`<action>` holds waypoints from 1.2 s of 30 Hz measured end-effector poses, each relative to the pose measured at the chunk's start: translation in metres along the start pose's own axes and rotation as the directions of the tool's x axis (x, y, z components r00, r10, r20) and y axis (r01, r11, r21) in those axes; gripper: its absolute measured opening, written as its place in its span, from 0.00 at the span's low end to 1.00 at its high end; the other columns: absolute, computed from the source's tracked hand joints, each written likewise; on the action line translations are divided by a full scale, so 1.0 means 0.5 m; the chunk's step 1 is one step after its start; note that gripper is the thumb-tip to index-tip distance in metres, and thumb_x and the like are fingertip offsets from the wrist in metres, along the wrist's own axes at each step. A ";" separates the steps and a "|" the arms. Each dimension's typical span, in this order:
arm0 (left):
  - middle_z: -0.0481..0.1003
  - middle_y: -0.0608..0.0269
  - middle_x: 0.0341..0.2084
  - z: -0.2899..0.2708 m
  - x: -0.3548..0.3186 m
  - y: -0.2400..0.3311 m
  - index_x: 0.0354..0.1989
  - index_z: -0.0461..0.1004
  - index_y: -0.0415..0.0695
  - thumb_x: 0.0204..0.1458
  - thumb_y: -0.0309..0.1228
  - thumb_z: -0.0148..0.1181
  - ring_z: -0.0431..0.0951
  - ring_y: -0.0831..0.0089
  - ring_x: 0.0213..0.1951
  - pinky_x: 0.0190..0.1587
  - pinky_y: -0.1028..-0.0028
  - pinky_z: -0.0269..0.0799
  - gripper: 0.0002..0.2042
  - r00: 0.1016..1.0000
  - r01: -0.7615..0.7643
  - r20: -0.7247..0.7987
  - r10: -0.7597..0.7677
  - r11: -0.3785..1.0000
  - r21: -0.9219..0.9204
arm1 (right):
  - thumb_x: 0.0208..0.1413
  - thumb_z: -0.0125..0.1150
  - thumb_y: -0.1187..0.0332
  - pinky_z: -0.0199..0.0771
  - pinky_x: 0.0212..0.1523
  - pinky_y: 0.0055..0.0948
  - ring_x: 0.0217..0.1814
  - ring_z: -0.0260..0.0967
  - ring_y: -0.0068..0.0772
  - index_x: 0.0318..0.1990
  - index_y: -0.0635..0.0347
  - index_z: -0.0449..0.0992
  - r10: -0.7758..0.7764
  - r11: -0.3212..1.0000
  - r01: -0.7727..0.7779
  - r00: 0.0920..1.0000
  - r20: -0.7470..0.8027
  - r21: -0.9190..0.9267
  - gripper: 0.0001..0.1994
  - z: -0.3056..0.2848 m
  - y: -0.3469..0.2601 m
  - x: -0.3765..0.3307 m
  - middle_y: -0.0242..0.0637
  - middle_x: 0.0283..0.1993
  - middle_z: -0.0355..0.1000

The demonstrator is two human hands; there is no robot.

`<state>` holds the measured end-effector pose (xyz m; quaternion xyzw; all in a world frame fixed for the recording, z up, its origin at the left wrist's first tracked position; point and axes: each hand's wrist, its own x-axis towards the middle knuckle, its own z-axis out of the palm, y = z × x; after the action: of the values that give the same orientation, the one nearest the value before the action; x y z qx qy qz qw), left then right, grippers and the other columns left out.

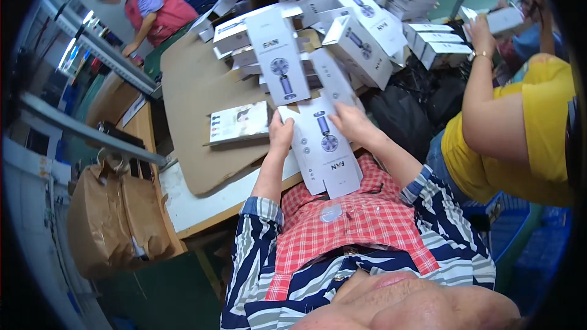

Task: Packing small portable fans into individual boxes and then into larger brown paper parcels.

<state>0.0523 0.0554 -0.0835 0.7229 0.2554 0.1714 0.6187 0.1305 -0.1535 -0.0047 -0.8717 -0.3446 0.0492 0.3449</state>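
Note:
A white printed fan carton [334, 171], partly flattened with side panels showing, lies between my hands and reaches down over my red checked apron. My left hand [282, 132] is closed on its left edge, thumb on top. My right hand [355, 123] grips the right edge, fingers over the printed face. Just beyond, another white fan carton [278, 55] leans against the pile, and a narrow white flap [334, 76] juts out beside it. Left of my left hand, a flat white box with a colour picture [238, 123] rests on the cardboard sheet.
A heap of white fan boxes [367, 49] covers the table's far side. The brown cardboard sheet [189, 98] lies on the white tabletop [202, 205]. Black plastic bags [403, 107] and a co-worker in yellow [513, 128] are at right. Brown paper packages [101, 220] stand at left.

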 end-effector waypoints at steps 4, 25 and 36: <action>0.70 0.48 0.46 -0.004 -0.011 0.024 0.59 0.58 0.38 0.47 0.29 0.49 0.71 0.60 0.46 0.49 0.69 0.64 0.27 0.996 -0.070 -0.042 0.073 0.994 0.084 | 0.52 0.53 0.65 0.69 0.42 0.46 0.39 0.70 0.58 0.33 0.71 0.72 -0.080 0.995 0.091 0.976 0.201 -0.049 0.14 0.030 0.020 0.009 0.59 0.33 0.71; 0.55 0.39 0.60 -0.024 -0.060 0.049 0.60 0.54 0.29 0.50 0.28 0.50 0.56 0.52 0.62 0.62 0.68 0.51 0.28 0.952 -0.285 0.006 0.305 0.883 0.372 | 0.52 0.57 0.57 0.63 0.54 0.45 0.51 0.64 0.64 0.58 0.75 0.51 0.078 0.994 -0.070 0.992 -0.100 0.082 0.35 0.046 -0.018 0.009 0.68 0.47 0.65; 0.70 0.57 0.42 -0.041 -0.200 0.259 0.51 0.62 0.37 0.56 0.29 0.52 0.71 0.73 0.43 0.47 0.74 0.67 0.16 0.935 -0.046 0.304 0.182 0.913 -0.406 | 0.60 0.51 0.59 0.65 0.35 0.26 0.33 0.66 0.24 0.38 0.66 0.72 -0.168 0.662 0.265 0.964 -0.205 0.701 0.16 -0.069 -0.095 -0.117 0.34 0.28 0.68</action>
<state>-0.0198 0.0004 0.0542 0.6165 0.0638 0.1298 0.7739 0.0707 -0.1853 0.0427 -0.6191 -0.3766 0.0857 0.6838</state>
